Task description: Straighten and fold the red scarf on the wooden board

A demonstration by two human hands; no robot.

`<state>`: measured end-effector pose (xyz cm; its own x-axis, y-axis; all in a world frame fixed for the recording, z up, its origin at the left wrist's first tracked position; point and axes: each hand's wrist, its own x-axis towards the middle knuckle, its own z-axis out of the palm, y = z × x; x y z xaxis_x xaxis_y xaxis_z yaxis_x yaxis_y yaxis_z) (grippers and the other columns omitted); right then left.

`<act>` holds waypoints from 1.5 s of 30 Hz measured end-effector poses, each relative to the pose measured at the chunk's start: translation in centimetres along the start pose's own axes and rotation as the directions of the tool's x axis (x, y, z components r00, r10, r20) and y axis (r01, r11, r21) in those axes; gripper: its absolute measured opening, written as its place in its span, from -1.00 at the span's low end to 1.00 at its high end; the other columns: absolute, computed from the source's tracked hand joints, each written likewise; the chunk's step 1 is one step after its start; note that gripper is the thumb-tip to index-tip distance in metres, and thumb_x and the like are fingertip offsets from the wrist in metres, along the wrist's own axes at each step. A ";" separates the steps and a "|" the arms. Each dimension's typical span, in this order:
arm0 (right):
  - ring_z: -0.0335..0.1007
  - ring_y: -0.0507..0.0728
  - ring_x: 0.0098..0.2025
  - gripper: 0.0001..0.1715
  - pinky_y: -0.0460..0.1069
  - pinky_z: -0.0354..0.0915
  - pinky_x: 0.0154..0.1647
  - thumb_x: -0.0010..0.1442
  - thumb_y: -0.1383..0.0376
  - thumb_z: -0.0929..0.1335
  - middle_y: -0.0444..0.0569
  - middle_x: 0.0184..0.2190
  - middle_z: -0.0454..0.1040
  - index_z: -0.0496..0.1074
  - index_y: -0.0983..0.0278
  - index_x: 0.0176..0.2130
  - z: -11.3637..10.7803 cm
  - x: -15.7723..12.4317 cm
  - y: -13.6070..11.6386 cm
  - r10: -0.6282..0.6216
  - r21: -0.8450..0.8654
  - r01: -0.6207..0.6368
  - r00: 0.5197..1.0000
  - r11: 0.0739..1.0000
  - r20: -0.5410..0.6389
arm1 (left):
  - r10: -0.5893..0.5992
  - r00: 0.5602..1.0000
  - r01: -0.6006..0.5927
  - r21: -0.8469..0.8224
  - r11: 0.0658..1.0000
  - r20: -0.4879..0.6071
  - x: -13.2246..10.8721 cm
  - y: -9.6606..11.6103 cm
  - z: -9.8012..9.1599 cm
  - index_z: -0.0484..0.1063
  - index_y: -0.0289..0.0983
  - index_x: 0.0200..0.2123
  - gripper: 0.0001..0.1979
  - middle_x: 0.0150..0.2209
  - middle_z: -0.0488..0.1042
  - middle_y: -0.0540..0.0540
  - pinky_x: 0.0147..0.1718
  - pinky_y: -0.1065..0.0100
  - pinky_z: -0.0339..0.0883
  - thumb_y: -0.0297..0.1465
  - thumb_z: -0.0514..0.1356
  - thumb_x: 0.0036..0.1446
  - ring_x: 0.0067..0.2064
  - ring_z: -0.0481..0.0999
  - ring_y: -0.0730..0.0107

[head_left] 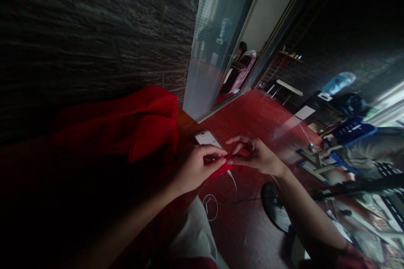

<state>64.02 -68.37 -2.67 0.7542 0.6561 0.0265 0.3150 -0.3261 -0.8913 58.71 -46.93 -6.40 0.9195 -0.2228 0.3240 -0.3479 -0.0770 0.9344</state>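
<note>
Both hands meet at a piece of red cloth (pixel 220 172) near the table's right edge. My left hand (pixel 202 160) pinches the cloth between thumb and fingers. My right hand (pixel 254 155) pinches the same cloth just to the right, its thumb and index finger close to the left fingertips and its other fingers loosely curled. Just behind the hands lies a phone (pixel 206 138) with a lit white screen, partly covered by my left hand. More red cloth (pixel 151 122) is heaped on the table to the left, against the wall. Deep shadow hides the cloth near my left forearm.
A dark textured wall (pixel 94 29) rises at the left, beside a glass door (pixel 217 42). A white cable (pixel 211 208) hangs and loops beside the table. On the red floor (pixel 249 113) stand a round black base (pixel 274 206) and a blue-framed chair (pixel 350 134). A water bottle (pixel 339 83) stands farther back.
</note>
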 end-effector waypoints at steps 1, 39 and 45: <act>0.51 0.03 -0.34 -0.42 -0.11 0.42 -0.32 0.08 0.23 0.54 -0.06 -0.36 0.56 0.41 0.35 0.04 0.2 0.0 0.1 -0.002 0.006 0.002 1.000 1.000 -0.005 | -0.012 1.000 0.012 -0.025 1.000 0.001 0.0 -0.2 0.0 0.60 -0.27 -0.20 -0.85 -0.19 0.65 -0.10 -0.16 0.34 0.55 -0.48 0.24 0.17 -0.18 0.65 0.33; 0.53 0.04 -0.24 -0.67 -0.06 0.47 -0.19 0.17 0.21 0.48 -0.05 -0.21 0.60 0.56 0.26 -0.06 1.0 0.0 -1.3 -0.046 -0.100 0.056 0.994 0.993 0.100 | -0.303 0.953 0.274 -0.371 0.887 -0.022 0.3 -0.6 0.0 0.39 -0.28 -0.15 -0.59 -0.27 0.49 -0.01 -0.22 0.36 0.47 -0.55 0.38 -0.11 -0.30 0.56 0.48; 0.48 0.01 -0.34 -0.80 -0.07 0.41 -0.28 0.21 0.19 0.45 -0.10 -0.31 0.58 0.58 0.25 -0.19 -0.5 0.1 -2.2 -0.081 -0.305 0.117 0.988 0.945 0.131 | -0.144 0.989 0.137 -0.178 0.974 -0.024 0.2 -0.3 -0.3 0.40 -0.28 -0.12 -0.66 -0.12 0.49 -0.14 -0.07 0.24 0.48 -0.49 0.34 0.00 -0.15 0.57 0.36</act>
<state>63.72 -67.91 -0.49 0.6446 0.7635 0.0389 0.5620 -0.4387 -0.7012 59.09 -46.68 -6.59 0.9640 -0.1862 0.1898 -0.1801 0.0675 0.9813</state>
